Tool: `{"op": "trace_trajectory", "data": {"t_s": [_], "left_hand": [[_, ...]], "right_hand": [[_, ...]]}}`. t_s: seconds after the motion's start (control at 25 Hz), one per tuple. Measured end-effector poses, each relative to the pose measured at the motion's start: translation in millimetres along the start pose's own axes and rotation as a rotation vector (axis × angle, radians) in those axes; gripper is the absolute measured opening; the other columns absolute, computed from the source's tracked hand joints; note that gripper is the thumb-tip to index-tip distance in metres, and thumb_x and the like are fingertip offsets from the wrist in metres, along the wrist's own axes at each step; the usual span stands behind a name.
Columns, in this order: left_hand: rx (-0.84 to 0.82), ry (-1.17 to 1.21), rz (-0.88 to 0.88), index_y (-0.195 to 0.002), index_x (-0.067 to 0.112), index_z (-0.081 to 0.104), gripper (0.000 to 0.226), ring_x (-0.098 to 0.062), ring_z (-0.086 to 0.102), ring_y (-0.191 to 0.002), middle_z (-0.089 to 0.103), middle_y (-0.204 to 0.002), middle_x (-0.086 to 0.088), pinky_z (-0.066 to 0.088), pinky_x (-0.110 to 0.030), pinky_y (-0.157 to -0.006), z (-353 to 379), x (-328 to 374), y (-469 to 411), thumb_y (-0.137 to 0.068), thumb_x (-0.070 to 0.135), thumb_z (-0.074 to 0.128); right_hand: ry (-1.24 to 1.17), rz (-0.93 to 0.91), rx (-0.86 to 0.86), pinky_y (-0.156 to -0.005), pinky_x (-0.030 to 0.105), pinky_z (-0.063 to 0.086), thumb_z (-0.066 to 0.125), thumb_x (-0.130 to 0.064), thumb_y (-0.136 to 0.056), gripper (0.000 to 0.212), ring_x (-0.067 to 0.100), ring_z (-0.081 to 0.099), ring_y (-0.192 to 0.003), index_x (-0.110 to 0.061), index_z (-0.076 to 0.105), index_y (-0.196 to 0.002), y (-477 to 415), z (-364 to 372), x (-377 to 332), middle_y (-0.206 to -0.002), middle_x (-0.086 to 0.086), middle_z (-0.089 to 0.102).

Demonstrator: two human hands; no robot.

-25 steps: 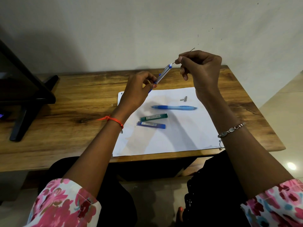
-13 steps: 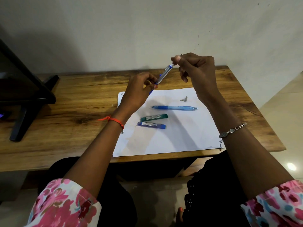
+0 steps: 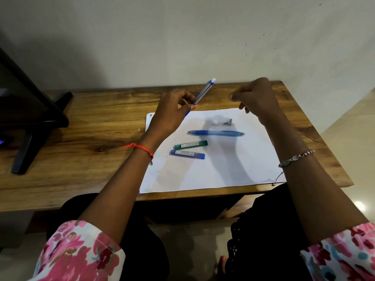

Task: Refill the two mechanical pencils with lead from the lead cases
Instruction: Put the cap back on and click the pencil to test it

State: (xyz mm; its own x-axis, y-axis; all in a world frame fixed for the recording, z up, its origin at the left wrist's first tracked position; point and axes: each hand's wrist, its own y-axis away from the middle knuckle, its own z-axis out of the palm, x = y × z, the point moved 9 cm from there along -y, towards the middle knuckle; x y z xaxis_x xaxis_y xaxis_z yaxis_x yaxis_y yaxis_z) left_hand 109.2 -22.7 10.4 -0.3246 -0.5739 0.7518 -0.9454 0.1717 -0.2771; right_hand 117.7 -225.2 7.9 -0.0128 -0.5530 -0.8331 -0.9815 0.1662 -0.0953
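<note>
Two lead cases (image 3: 190, 144) on white paper (image 3: 223, 173)

grey pencil (image 3: 204, 91) tip hidden; monitor (image 3: 22, 94) cut by left edge

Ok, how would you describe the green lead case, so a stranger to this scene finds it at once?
On the wooden table lies a white sheet of paper. There, a slim green plastic lead case lies between the blue mechanical pencil, farther away, and a dark blue lead case, nearer the person. Its green colour sets it apart from that similar neighbour.
</note>
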Motion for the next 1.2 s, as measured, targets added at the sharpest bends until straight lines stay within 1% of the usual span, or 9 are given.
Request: {"op": "trace_trajectory", "data": {"t_s": [0.16, 0.36, 0.48, 0.6, 0.68, 0.76, 0.84, 0.92, 1.2], "left_hand": [[-0.001, -0.013, -0.003, -0.095, 0.001, 0.065, 0.014, 0.003, 0.051, -0.069, 0.059, -0.087, 0.002, 0.036, 0.002, -0.061, 0, 0, 0, -0.081, 0.004, 0.063], [0.0, -0.009, 0.0, -0.095, 0.001, 0.065, 0.014, 0.0, 0.051, -0.069, 0.059, -0.087, 0.001, 0.037, 0.001, -0.061, 0, 1, 0, -0.08, 0.003, 0.063], [-0.001, -0.014, 0.004, -0.094, 0.001, 0.065, 0.014, -0.001, 0.052, -0.069, 0.06, -0.087, 0.0, 0.037, 0.002, -0.061, 0, 1, 0, -0.08, 0.003, 0.064], [0.003, -0.014, 0.003, -0.094, 0.001, 0.065, 0.014, 0.002, 0.051, -0.068, 0.06, -0.087, 0.001, 0.036, 0.001, -0.06, 0, 1, 0, -0.08, 0.004, 0.064], [0.003, -0.014, 0.0, -0.094, 0.001, 0.065, 0.014, -0.002, 0.053, -0.07, 0.06, -0.087, 0.001, 0.036, 0.001, -0.06, -1, 1, 1, -0.08, 0.004, 0.064], [0.004, -0.014, 0.001, -0.094, 0.001, 0.065, 0.015, -0.009, 0.054, -0.074, 0.06, -0.087, 0.0, 0.036, 0.001, -0.06, -1, 2, 1, -0.08, 0.004, 0.064], [0.005, -0.017, 0.002, -0.094, 0.001, 0.065, 0.014, -0.012, 0.055, -0.076, 0.06, -0.087, 0.0, 0.036, 0.0, -0.06, -2, 2, 1, -0.08, 0.004, 0.064], [0.004, -0.019, 0.006, -0.094, 0.0, 0.065, 0.015, -0.014, 0.055, -0.078, 0.059, -0.087, -0.001, 0.036, 0.0, -0.061, -2, 3, 0, -0.08, 0.004, 0.064], [0.003, -0.02, 0.012, -0.097, 0.0, 0.065, 0.016, -0.013, 0.054, -0.079, 0.059, -0.088, 0.0, 0.036, 0.002, -0.061, -2, 5, 1, -0.081, 0.003, 0.063]], "right_hand": [[0.384, 0.016, -0.301, -0.041, 0.012, 0.037, 0.072, 0.001, -0.07, 0.019, 0.011, 0.049, -0.057, -0.001, 0.075, -0.089, 7, 27, 10, -0.077, 0.013, 0.066], [0.544, -0.063, -0.369, -0.056, 0.015, 0.032, 0.073, -0.002, -0.072, 0.021, 0.017, 0.051, -0.082, -0.003, 0.075, -0.092, 11, 46, 2, -0.083, 0.013, 0.063], [0.645, -0.106, -0.387, -0.081, 0.021, 0.031, 0.069, -0.004, -0.077, 0.018, 0.025, 0.056, -0.101, -0.003, 0.074, -0.095, 10, 54, 0, -0.098, 0.014, 0.069], [0.685, -0.135, -0.38, -0.093, 0.025, 0.028, 0.06, -0.005, -0.085, 0.019, 0.025, 0.05, -0.093, 0.001, 0.071, -0.099, 11, 58, -3, -0.107, 0.015, 0.066], [0.525, -0.166, -0.305, -0.081, 0.015, 0.037, 0.058, -0.003, -0.084, 0.017, 0.016, 0.054, -0.078, 0.005, 0.07, -0.093, 8, 54, -12, -0.099, 0.017, 0.068], [0.159, -0.164, -0.186, -0.056, 0.009, 0.037, 0.063, -0.002, -0.081, 0.012, 0.005, 0.049, -0.059, 0.005, 0.069, -0.088, 5, 43, -23, -0.081, 0.015, 0.066], [-0.308, -0.158, -0.136, -0.054, 0.017, 0.037, 0.066, -0.004, -0.08, 0.012, 0.01, 0.044, -0.054, 0.0, 0.07, -0.091, 4, 35, -31, -0.071, 0.011, 0.063], [-0.639, -0.178, -0.133, -0.055, 0.021, 0.04, 0.063, -0.002, -0.082, 0.014, 0.015, 0.045, -0.057, -0.003, 0.071, -0.094, 5, 31, -35, -0.069, 0.006, 0.065], [-0.903, -0.138, -0.115, -0.053, 0.022, 0.038, 0.059, 0.0, -0.085, 0.013, 0.014, 0.051, -0.065, -0.006, 0.07, -0.088, 8, 31, -36, -0.073, 0.0, 0.071]]}}
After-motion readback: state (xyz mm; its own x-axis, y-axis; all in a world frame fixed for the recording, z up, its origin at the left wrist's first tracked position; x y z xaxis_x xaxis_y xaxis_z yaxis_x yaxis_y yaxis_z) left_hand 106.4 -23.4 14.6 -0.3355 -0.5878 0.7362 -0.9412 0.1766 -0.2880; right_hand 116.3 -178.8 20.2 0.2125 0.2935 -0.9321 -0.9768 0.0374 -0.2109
